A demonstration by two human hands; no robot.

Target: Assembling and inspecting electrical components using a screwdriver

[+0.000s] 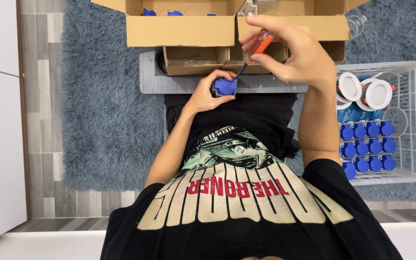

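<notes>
Hands at work over a small grey tabletop (179,84), seen from your head camera looking down your own torso. Your left hand (205,94) is closed around a small blue part (225,86), holding it low against the tabletop's near edge, apparently so it stays steady. Your right hand (292,50) pinches an orange-handled screwdriver (258,48) between fingertips and thumb; the tool slants down and its tip meets the blue part, so the grip looks suited to fine turning rather than force. Open cardboard boxes (188,29) stand across the far side of the tabletop, one shallow compartment (193,60) holding what look like small dark fasteners, placed within short reach of both hands. At your right side sits a white wire basket (412,120) with rows of similar blue parts (367,147) and round white fittings (367,91) behind them. A shaggy grey-blue rug (107,120) lies under everything.
</notes>
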